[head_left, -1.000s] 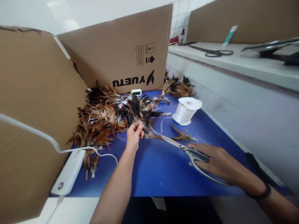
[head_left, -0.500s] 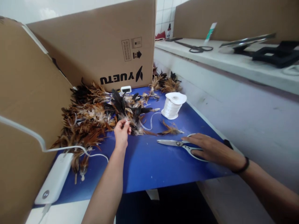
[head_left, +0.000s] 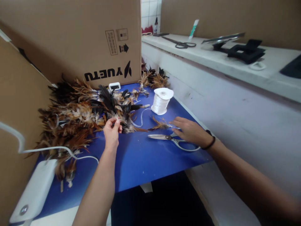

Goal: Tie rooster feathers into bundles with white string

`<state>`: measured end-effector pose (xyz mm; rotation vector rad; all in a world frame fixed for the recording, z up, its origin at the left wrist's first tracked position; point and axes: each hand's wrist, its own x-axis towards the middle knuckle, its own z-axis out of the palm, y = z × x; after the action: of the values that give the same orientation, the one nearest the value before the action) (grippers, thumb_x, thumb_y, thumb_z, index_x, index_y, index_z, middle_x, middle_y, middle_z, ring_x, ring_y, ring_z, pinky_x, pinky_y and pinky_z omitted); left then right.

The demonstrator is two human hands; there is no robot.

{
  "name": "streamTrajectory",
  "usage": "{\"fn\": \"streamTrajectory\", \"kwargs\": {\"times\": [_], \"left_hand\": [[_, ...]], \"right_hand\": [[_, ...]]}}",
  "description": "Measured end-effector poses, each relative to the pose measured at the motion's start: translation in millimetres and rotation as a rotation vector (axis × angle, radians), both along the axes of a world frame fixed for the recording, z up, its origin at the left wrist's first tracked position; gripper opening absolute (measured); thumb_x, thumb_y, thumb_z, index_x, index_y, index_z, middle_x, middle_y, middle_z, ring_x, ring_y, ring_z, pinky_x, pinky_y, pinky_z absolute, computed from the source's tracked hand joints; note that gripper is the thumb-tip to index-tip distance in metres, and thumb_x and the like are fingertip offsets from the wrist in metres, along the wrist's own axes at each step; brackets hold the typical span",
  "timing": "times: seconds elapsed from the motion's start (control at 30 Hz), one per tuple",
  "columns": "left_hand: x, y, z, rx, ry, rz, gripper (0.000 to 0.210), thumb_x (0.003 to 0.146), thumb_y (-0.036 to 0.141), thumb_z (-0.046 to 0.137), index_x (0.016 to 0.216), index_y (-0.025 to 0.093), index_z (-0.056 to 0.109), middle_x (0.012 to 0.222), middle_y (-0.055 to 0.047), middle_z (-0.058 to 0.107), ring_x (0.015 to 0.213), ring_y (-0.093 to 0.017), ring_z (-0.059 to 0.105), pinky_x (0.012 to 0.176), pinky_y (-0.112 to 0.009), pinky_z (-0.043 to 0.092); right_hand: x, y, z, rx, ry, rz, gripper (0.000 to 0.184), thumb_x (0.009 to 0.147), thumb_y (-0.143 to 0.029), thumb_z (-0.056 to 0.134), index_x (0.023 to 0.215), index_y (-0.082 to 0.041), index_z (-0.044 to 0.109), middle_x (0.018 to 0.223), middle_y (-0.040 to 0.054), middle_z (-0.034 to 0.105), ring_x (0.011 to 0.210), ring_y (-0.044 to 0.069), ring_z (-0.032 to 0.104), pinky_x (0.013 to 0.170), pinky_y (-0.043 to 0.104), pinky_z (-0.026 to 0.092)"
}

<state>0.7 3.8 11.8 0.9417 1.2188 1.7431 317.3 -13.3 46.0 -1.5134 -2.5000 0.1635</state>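
My left hand (head_left: 113,131) is closed in a pinch on the pale end of a feather bunch (head_left: 118,108) with black and brown plumes. A white ribbon (head_left: 141,117) runs from behind this bunch to a white spool (head_left: 161,102) standing upright. My right hand (head_left: 189,130) is open, fingers stretched toward the pale stem end of a small brown feather bunch (head_left: 158,124). Whether the fingertips touch that stem I cannot tell. Scissors (head_left: 160,137) lie on the blue tabletop (head_left: 138,163) just below my right hand, which hides part of one handle.
Many feather bunches (head_left: 68,122) pile up at the left, more (head_left: 157,80) at the back. A cardboard box (head_left: 70,40) stands behind. A white power bank (head_left: 35,191) with a cable (head_left: 56,148) lies front left. The right-hand ledge (head_left: 211,59) holds black scissors (head_left: 183,44).
My right hand has come off the scissors' handles and moved to the small feather bunch's stem. The left hand still pinches its bunch. The whole view has shifted, with things now further left.
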Motion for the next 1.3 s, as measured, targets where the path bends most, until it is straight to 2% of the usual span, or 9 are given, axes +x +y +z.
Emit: {"fn": "streamTrajectory", "kwargs": {"times": [0.13,0.27,0.37,0.47,0.6,0.73,0.97,1.13,1.3], "left_hand": [[0.2,-0.4,1.4,-0.005,-0.006,0.009,0.029,0.065,0.032,0.073,0.084,0.015,0.06,0.07,0.002,0.059,0.044,-0.003,0.049,0.037,-0.015,0.035],[0.4,-1.1,3.5,-0.002,-0.021,0.027,0.029,0.065,0.032,0.073,0.084,0.015,0.059,0.069,0.003,0.058,0.043,-0.003,0.048,0.036,-0.016,0.034],[0.0,-0.7,4.0,-0.003,-0.031,0.056,0.029,0.065,0.032,0.074,0.083,0.015,0.059,0.069,0.002,0.058,0.043,-0.004,0.048,0.036,-0.016,0.033],[-1.5,0.3,3.3,0.002,-0.03,0.096,0.03,0.065,0.033,0.073,0.083,0.015,0.058,0.067,0.003,0.058,0.043,-0.004,0.048,0.036,-0.016,0.033],[-2.6,0.4,1.4,-0.006,-0.012,0.122,0.03,0.067,0.034,0.072,0.085,0.015,0.058,0.064,0.004,0.055,0.043,-0.004,0.047,0.037,-0.015,0.033],[2.5,-1.4,-2.1,-0.009,0.059,0.048,0.027,0.069,0.034,0.07,0.085,0.016,0.058,0.062,0.005,0.053,0.043,-0.004,0.046,0.037,-0.015,0.033],[15.8,-6.9,-11.1,-0.03,0.419,-0.074,0.015,0.077,0.03,0.062,0.084,0.017,0.06,0.069,0.001,0.061,0.049,-0.008,0.052,0.047,-0.02,0.041],[18.5,-10.8,-11.5,0.036,0.678,-0.03,0.009,0.082,0.024,0.055,0.084,0.017,0.061,0.075,-0.002,0.064,0.063,-0.011,0.058,0.059,-0.022,0.045],[19.4,-11.3,-10.6,0.038,0.678,-0.068,0.014,0.083,0.026,0.056,0.094,0.019,0.062,0.084,-0.002,0.065,0.069,-0.012,0.061,0.062,-0.022,0.047]], "right_hand": [[-15.8,22.6,-9.3,-0.057,-0.188,-0.034,0.025,0.088,-0.025,0.047,0.104,-0.016,0.063,0.1,0.0108,0.059,0.084,0.02,0.06,0.071,0.03,0.046],[-18.2,33.2,-18.3,-0.062,-0.206,-0.008,0.02,0.087,-0.017,0.044,0.091,-0.015,0.063,0.093,0.0093,0.059,0.078,0.017,0.059,0.066,0.027,0.042],[-21.0,32.5,-13.2,-0.068,-0.034,0.021,0.016,0.085,-0.017,0.046,0.083,-0.016,0.061,0.083,0.0063,0.059,0.073,0.016,0.057,0.065,0.027,0.041],[-34.3,29.8,1.9,-0.151,0.294,0.015,0.014,0.083,-0.028,0.052,0.076,-0.018,0.059,0.067,0.0002,0.056,0.061,0.013,0.051,0.058,0.026,0.038],[-69.4,30.1,21.1,-0.4,0.805,-0.031,0.023,0.077,-0.038,0.06,0.069,-0.017,0.054,0.06,-0.0019,0.055,0.053,0.009,0.047,0.05,0.023,0.035],[-111.4,35.0,20.0,-0.607,1.165,-0.065,0.023,0.07,-0.035,0.068,0.076,-0.016,0.055,0.061,-0.0024,0.057,0.048,0.006,0.046,0.043,0.019,0.033],[-164.2,39.5,-6.8,-0.811,1.344,-0.134,0.031,0.059,-0.028,0.074,0.079,-0.017,0.054,0.052,-0.0068,0.054,0.04,0.005,0.042,0.037,0.017,0.03],[-171.5,40.6,-13.2,-0.778,1.318,-0.134,0.029,0.057,-0.032,0.077,0.064,-0.018,0.053,0.048,-0.0068,0.049,0.041,0.005,0.04,0.037,0.018,0.029],[-167.3,51.1,-9.6,-0.719,1.273,-0.122,0.026,0.063,-0.035,0.073,0.065,-0.017,0.054,0.045,-0.0068,0.046,0.038,0.004,0.037,0.036,0.018,0.027]]}}
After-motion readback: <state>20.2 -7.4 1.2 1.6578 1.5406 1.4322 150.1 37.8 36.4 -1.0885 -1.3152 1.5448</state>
